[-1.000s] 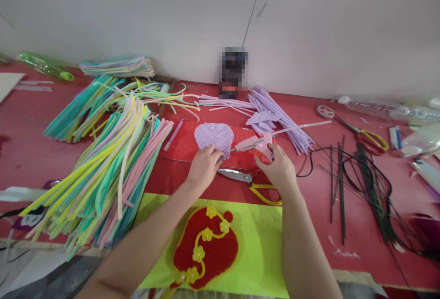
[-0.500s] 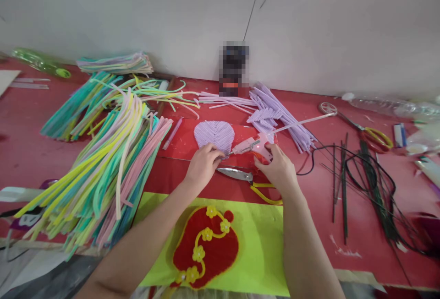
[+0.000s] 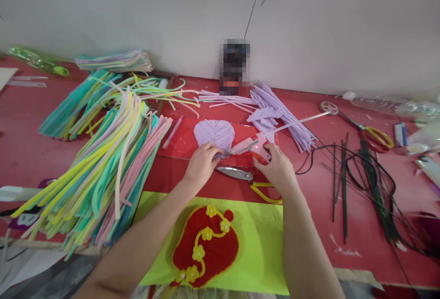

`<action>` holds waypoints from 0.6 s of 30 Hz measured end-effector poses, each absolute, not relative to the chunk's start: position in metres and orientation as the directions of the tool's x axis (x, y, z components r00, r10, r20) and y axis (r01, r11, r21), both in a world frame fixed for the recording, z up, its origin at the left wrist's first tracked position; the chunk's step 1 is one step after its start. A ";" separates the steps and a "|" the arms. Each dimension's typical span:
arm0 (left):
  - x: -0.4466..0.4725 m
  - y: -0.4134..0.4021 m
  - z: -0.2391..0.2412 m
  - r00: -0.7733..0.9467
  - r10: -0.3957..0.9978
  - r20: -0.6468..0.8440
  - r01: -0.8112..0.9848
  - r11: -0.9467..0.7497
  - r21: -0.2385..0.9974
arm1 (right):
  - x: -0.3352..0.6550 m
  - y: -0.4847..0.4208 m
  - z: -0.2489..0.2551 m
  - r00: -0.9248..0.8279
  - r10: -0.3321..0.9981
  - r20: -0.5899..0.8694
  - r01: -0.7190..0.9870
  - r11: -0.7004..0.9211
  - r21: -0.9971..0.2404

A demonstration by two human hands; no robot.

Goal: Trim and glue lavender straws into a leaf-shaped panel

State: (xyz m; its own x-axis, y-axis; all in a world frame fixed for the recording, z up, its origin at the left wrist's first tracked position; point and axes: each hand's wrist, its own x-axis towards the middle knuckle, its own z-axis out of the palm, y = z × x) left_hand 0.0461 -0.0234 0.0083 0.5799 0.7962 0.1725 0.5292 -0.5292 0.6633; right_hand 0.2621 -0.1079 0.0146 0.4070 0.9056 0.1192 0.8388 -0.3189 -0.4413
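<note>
My right hand (image 3: 277, 168) grips a pink glue gun (image 3: 252, 145) whose nozzle points left at the lower edge of a lilac heart-shaped piece (image 3: 213, 133) made of pipe cleaners. My left hand (image 3: 201, 165) has its fingers closed on that lower edge, right beside the nozzle. The heart lies on a shiny red sheet (image 3: 182, 145). Yellow-handled scissors (image 3: 250, 181) lie just below both hands.
A big heap of pastel pipe cleaners (image 3: 110, 161) fills the left. Lilac pipe cleaners (image 3: 275, 111) lie behind the gun. Dark wires and a cable (image 3: 357, 175) spread at the right, with red-handled scissors (image 3: 367, 134). A red heart with yellow flowers (image 3: 206, 248) rests on green paper near me.
The glue gun's nozzle has moved left and down to the heart's lower edge, closer to my left hand. The view has shifted slightly.
</note>
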 end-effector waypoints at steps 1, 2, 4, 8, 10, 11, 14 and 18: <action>0.046 -0.024 0.008 0.582 0.796 0.169 0.531 -0.529 0.662 | 0.262 -0.108 0.015 0.408 0.906 0.115 0.837 -0.321 -0.442; 0.046 -0.024 0.009 0.583 0.795 0.166 0.533 -0.528 0.661 | 0.262 -0.108 0.015 0.408 0.906 0.111 0.837 -0.322 -0.443; 0.045 -0.024 0.009 0.585 0.794 0.166 0.531 -0.529 0.662 | 0.261 -0.108 0.016 0.401 0.910 0.103 0.838 -0.319 -0.443; 0.045 -0.025 0.009 0.585 0.792 0.171 0.532 -0.535 0.657 | 0.261 -0.107 0.016 0.399 0.912 0.096 0.836 -0.318 -0.447; 0.046 -0.025 0.009 0.584 0.793 0.170 0.536 -0.535 0.653 | 0.261 -0.107 0.016 0.398 0.912 0.100 0.833 -0.313 -0.456; 0.046 -0.025 0.008 0.584 0.794 0.170 0.536 -0.534 0.654 | 0.261 -0.107 0.016 0.397 0.912 0.102 0.832 -0.310 -0.460; 0.046 -0.024 0.008 0.582 0.794 0.174 0.533 -0.534 0.657 | 0.261 -0.108 0.016 0.404 0.909 0.098 0.825 -0.317 -0.467; 0.046 -0.023 0.006 0.579 0.795 0.182 0.529 -0.536 0.658 | 0.263 -0.108 0.014 0.409 0.907 0.100 0.819 -0.317 -0.479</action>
State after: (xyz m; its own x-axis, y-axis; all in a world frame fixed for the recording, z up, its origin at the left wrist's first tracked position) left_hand 0.0463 -0.0233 0.0059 0.5786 0.7949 0.1823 0.5289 -0.5360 0.6580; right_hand 0.2627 -0.1076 0.0143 0.4088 0.9072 0.0996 0.8190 -0.3166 -0.4785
